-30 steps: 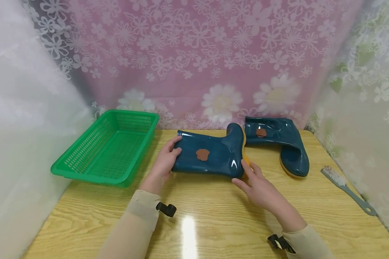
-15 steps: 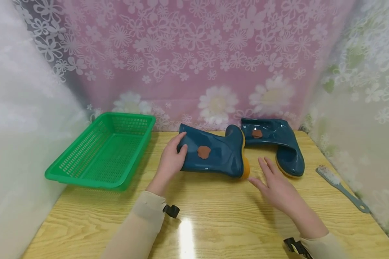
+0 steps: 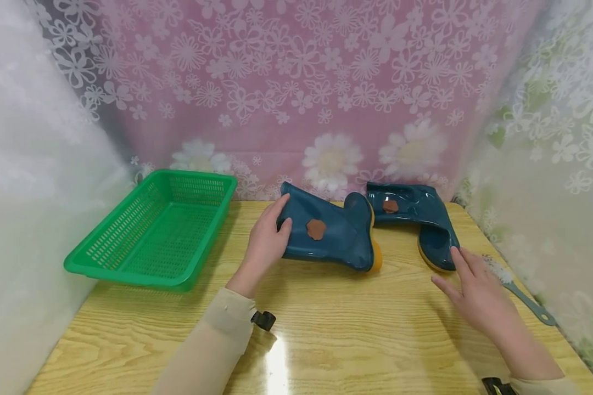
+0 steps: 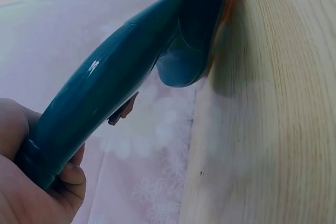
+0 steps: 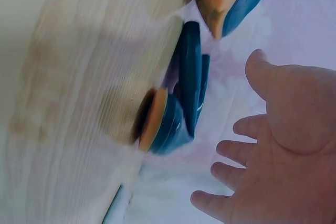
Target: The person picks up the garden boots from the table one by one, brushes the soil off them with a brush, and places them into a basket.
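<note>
My left hand (image 3: pixel 266 241) grips a dark blue rubber boot (image 3: pixel 336 241) by its shaft opening. In the left wrist view the fingers curl round the boot's top edge, and the shaft slants up from the table while the sole end stays low. This boot has a yellow-orange sole (image 3: pixel 377 258) and a brown patch (image 3: pixel 316 229) on its side. At the right, my right hand (image 3: pixel 484 291) hovers with fingers spread, holding nothing. It is between the second blue boot (image 3: pixel 415 206), whose shaft is bent, and a scrub brush (image 3: pixel 529 300), whose bristles it partly hides.
A green plastic basket (image 3: pixel 197 247) with slotted sides stands at the left of the wooden table (image 3: pixel 336 329). A pink flowered curtain (image 3: pixel 296 99) hangs along the back edge, and pale sheets (image 3: pixel 548 181) flank both sides.
My right hand has left the held boot's heel and moved right toward the brush. The left hand has raised the boot's shaft end and shifted it slightly right.
</note>
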{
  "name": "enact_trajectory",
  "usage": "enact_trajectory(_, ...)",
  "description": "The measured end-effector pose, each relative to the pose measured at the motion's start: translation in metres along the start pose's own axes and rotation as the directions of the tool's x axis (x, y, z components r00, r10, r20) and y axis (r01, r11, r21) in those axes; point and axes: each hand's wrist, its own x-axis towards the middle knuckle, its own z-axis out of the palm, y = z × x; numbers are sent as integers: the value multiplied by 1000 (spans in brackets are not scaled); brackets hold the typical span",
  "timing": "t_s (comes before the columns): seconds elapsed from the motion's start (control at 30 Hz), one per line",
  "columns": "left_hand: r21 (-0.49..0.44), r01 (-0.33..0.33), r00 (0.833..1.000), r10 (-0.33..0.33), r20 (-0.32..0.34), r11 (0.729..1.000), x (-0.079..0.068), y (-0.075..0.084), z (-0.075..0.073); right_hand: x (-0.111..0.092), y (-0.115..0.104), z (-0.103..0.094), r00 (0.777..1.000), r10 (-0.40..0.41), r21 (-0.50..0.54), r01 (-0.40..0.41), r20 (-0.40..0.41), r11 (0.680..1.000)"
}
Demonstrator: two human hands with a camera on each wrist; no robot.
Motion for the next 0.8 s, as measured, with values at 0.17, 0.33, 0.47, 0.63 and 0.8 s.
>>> enact_trajectory(0.17, -29, 7, 1000, -7, 2, 1000, 0, 4, 1, -3, 27, -5, 1000, 27, -42, -28, -10, 999)
enact_trajectory(0.33, -77, 37, 999, -38, -6, 996, -2, 9, -2, -6, 54, -10, 997, 81, -66, -79, 20, 995)
enact_trajectory(0.47, -100, 47, 999, -48, -7, 994, -4, 10, -7, -10, 74, -8, 992, 119, -79, -114, 52, 990)
enact_trajectory(0.63, -128, 42, 999, -42, 4, 991, -7, 14, -16, -15, 99, -6, 984, 161, -94, -154, 75, 984)
enact_trajectory(0.8, -148, 33, 999, -30, 23, 988, -11, 19, -26, -20, 112, -5, 979, 175, -94, -165, 109, 982)
